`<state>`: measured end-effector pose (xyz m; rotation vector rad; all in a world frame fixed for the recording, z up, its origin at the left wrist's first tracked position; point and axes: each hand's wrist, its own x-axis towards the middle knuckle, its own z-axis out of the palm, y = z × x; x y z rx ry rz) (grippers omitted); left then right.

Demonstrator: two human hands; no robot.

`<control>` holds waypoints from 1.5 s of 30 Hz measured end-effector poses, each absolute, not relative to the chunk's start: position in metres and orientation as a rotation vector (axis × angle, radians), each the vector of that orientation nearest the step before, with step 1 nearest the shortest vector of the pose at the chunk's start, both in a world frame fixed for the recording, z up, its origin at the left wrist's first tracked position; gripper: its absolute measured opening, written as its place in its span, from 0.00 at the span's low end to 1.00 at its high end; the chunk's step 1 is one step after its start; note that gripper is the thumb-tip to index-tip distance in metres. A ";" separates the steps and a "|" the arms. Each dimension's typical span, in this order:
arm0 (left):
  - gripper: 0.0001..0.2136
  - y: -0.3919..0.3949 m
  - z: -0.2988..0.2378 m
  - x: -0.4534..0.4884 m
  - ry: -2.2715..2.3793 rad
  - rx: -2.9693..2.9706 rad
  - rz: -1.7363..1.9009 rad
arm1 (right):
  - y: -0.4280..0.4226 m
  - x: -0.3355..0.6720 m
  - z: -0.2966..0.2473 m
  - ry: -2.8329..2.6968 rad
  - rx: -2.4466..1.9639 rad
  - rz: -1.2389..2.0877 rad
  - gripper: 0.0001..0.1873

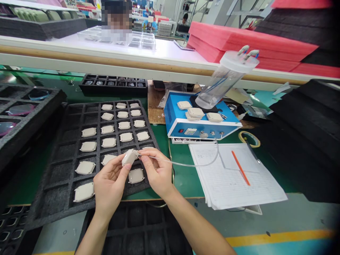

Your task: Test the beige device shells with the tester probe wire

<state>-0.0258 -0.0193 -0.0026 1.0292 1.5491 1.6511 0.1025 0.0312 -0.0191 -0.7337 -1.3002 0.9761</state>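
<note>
My left hand [110, 184] is closed on a beige watch-shaped casing [129, 158], held tilted above a black foam tray [57, 179]. My right hand [158, 172] pinches a thin clear tube [186, 165] near its end. The tube's narrow tip meets the casing's right edge; whether it goes in, I cannot tell. Several similar casings, one of them a beige casing [136, 176] just below my hands, lie in the tray's compartments. From the tube's far end it loops back to the front of a blue box-shaped machine [172, 106].
More casings [195, 113] rest on the machine, beside a clear cylinder [220, 81]. Papers [212, 184] with an orange stick [240, 168] and a tape roll [249, 139] lie to the right. A shelf edge [159, 69] crosses above. Trays of lenses [21, 109] stand at left.
</note>
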 end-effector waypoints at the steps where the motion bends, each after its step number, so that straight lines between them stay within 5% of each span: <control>1: 0.19 -0.019 -0.003 -0.026 1.548 1.027 1.654 | 0.031 0.102 -0.019 -1.300 -0.731 0.977 0.06; 26: 0.15 -0.027 0.006 -0.023 1.526 1.072 1.584 | 0.025 0.106 -0.022 -1.324 -0.751 0.980 0.06; 35: 0.17 0.053 0.049 -0.151 2.383 1.635 0.985 | 0.014 0.107 -0.022 -1.234 -0.855 0.995 0.06; 40: 0.11 0.117 0.043 -0.202 2.413 1.628 0.809 | 0.011 0.107 -0.020 -1.242 -0.929 0.996 0.11; 45: 0.16 0.116 0.035 -0.187 2.481 1.704 0.585 | 0.011 0.106 -0.019 -1.209 -0.954 1.024 0.13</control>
